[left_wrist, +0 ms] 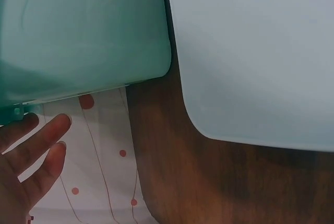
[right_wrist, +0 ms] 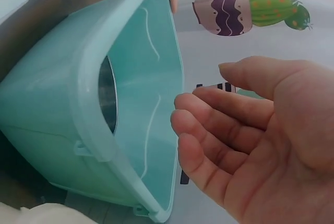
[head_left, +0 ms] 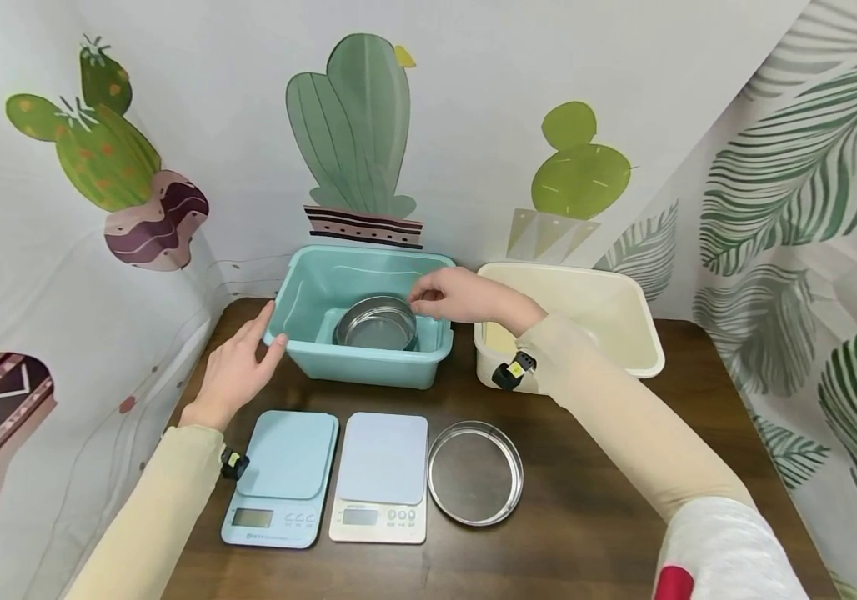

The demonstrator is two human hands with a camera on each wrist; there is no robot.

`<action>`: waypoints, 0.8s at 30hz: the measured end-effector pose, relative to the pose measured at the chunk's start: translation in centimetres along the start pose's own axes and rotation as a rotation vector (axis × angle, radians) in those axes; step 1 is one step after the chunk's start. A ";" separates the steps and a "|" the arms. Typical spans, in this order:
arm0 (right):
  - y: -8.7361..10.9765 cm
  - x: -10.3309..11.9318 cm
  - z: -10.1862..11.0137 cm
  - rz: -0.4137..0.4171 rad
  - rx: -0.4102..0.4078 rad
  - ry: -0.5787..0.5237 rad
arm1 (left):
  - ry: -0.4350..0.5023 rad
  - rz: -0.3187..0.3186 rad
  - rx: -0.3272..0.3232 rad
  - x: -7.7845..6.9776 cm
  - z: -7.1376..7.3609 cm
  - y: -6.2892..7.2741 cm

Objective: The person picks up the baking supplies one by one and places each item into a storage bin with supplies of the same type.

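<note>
A teal plastic bin [head_left: 357,357] stands at the back left of the table, and a round metal pan with a thin rim [head_left: 376,327] rests inside it. My left hand [head_left: 237,371] is at the bin's left end, fingers spread, fingertips right at the rim; the left wrist view shows these fingers [left_wrist: 49,138] holding nothing. Over the bin's right side hovers my right hand [head_left: 462,296], close to the pan's right edge in the head view. In the right wrist view its fingers [right_wrist: 209,114] are loosely bent with nothing between thumb and fingertips.
To the right of the teal bin stands a cream bin [head_left: 649,358], under my right forearm. Nearer the front are a blue kitchen scale [head_left: 286,458], a white kitchen scale [head_left: 383,458] and a second round metal pan [head_left: 476,475]. A printed cloth [head_left: 466,100] hangs behind the table.
</note>
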State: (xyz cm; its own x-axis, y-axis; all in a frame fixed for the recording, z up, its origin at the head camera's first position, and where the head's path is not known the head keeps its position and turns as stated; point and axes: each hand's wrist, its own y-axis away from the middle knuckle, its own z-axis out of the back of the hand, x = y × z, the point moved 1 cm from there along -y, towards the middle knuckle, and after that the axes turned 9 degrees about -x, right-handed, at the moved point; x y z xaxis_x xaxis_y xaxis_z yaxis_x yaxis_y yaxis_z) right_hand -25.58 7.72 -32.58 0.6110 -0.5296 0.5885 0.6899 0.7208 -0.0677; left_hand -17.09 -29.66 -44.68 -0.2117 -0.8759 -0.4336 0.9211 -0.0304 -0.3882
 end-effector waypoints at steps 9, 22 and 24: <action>2.7 0.7 -0.2 -0.003 -0.056 -0.019 | 0.003 0.009 0.006 0.1 -0.1 0.0; 6.9 0.7 -0.7 -0.044 -0.202 -0.114 | 0.005 0.005 0.000 0.1 -0.2 0.0; 7.6 0.7 -0.7 -0.057 -0.216 -0.122 | 0.007 0.003 -0.004 0.1 -0.2 0.1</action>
State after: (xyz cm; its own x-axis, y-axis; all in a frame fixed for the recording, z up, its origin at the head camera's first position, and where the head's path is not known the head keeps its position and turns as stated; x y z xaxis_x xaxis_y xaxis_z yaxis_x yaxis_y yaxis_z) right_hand -19.67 12.51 -33.29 0.5262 -0.4992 0.6884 0.7968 0.5722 -0.1941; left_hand -17.11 -29.68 -44.92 -0.2117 -0.8724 -0.4406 0.9202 -0.0260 -0.3905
